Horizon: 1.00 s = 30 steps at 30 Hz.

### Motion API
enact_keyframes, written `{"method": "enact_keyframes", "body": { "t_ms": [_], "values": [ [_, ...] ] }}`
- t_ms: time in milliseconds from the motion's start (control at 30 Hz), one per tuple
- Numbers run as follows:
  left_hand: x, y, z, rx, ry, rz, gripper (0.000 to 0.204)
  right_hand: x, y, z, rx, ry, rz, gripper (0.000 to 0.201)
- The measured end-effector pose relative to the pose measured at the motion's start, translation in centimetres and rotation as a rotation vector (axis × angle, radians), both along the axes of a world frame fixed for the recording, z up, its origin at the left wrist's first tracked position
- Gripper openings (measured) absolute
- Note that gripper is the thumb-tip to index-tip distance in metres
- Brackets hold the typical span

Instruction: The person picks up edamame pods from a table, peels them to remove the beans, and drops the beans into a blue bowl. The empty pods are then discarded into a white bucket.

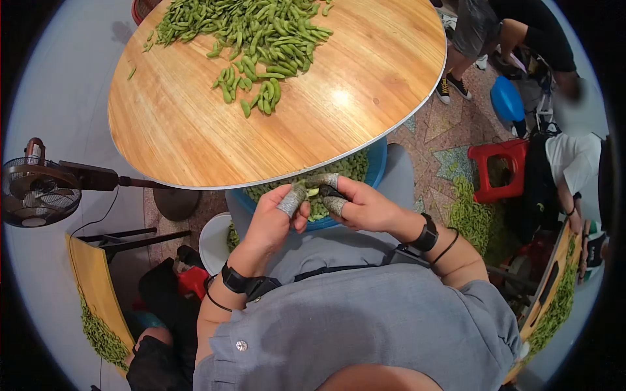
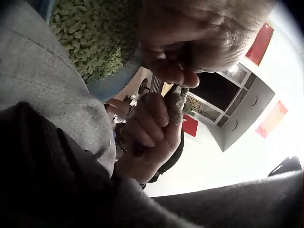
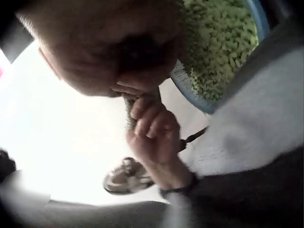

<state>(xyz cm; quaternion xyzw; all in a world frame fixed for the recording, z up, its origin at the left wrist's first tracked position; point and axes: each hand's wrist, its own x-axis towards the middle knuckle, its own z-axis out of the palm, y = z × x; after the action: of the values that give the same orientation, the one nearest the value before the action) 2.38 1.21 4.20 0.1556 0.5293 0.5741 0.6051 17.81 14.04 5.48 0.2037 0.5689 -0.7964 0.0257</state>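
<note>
Over a blue basin [image 1: 380,163], my two hands meet fingertip to fingertip at a small green soybean pod [image 1: 313,192]. My left hand [image 1: 270,221] pinches one end of it between a tape-wrapped thumb and finger. From the other side my right hand [image 1: 366,205] pinches the pod, also with grey tape around its thumb and index finger. Shelled green soybeans [image 2: 92,40] fill much of the basin beneath the hands. In both wrist views the pod is hidden behind fingers.
A round wooden table [image 1: 176,124] stands in front, heaped with soybean pods [image 1: 261,39]. A white bucket [image 1: 214,244] is at the left, beyond it a fan [image 1: 40,186]. On the right are a red stool [image 1: 499,173], piled pods [image 1: 468,218] and other people.
</note>
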Motion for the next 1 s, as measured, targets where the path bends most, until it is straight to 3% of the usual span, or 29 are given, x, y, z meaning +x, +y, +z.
{"method": "enact_keyframes", "body": {
  "t_ms": [100, 167, 233, 267, 333, 367, 433, 500, 533, 567, 600, 633, 667, 700, 767, 833, 933, 1000],
  "values": [
    [0.5, -0.1, -1.7, 0.014, 0.02, -0.027, 0.01, -0.1, 0.0, -1.1, -0.035, -0.108, -0.051, 0.034],
    [0.8, 0.1, -2.7, -0.031, 0.23, -0.103, 0.01, -0.2, 0.0, -4.6, -0.049, -0.073, -0.091, 0.03],
    [1.2, 0.1, -2.6, -0.022, 0.196, -0.106, 0.011, -0.9, -0.3, -7.2, 0.545, 0.227, -0.327, 0.024],
    [1.3, 0.1, -2.5, -0.032, 0.164, -0.133, 0.012, -0.6, -0.3, -7.1, 0.549, 0.224, -0.333, 0.024],
    [1.2, 0.1, -2.8, -0.039, 0.13, -0.162, 0.014, -0.2, -0.1, -5.6, 0.772, 0.038, -0.147, 0.021],
    [1.0, 0.0, -3.3, -0.051, 0.185, -0.195, 0.016, -0.1, 0.1, -5.7, 0.773, 0.035, -0.151, 0.021],
    [0.7, -0.3, -3.7, -0.063, 0.236, -0.224, 0.018, -0.1, 0.5, -6.0, 1.187, 0.154, -0.043, 0.023],
    [0.1, -0.7, -3.9, -0.172, 0.556, -0.167, 0.016, 0.1, 1.1, -6.5, 1.259, 0.087, -0.068, 0.022],
    [-0.5, -1.4, -4.7, -0.174, 0.551, -0.158, 0.016, 0.5, 1.8, -6.5, 1.351, 0.015, -0.082, 0.019],
    [-1.5, -2.7, -6.1, -0.161, 0.81, -0.126, 0.016, 0.9, 2.3, -6.5, 1.441, -0.058, -0.094, 0.016],
    [-2.4, -3.9, -6.9, -0.148, 1.071, -0.092, 0.018, 1.3, 2.7, -6.2, 1.441, -0.066, -0.112, 0.014],
    [-3.2, -5.1, -6.3, -0.194, 1.042, -0.046, 0.022, 1.6, 3.2, -5.7, 1.445, -0.058, -0.1, 0.014],
    [-4.0, -6.7, -6.3, -0.228, 1.341, -0.067, 0.025, 2.0, 3.6, -4.9, 1.399, -0.061, -0.026, 0.014],
    [-4.9, -8.4, -6.8, -0.26, 1.443, 0.001, 0.028, 1.9, 3.9, -3.8, 1.355, -0.063, 0.047, 0.014],
    [-6.1, -11.8, -7.4, -0.374, 1.443, 0.006, 0.034, 0.9, 4.3, -0.2, 1.279, -0.065, 0.116, 0.016],
    [-6.3, -13.9, -6.4, -0.722, 1.541, -0.119, 0.041, -1.0, 4.3, 2.4, 1.126, 0.061, 0.018, 0.02],
    [-7.2, -15.1, -6.5, -0.607, 1.738, -0.085, 0.041, -5.5, 6.7, 3.2, 1.182, 0.036, -0.053, 0.022],
    [-7.4, -13.7, -5.3, -0.507, 1.633, -0.061, 0.037, -9.1, 7.6, 3.6, 1.276, 0.001, -0.062, 0.022]
  ]
}}
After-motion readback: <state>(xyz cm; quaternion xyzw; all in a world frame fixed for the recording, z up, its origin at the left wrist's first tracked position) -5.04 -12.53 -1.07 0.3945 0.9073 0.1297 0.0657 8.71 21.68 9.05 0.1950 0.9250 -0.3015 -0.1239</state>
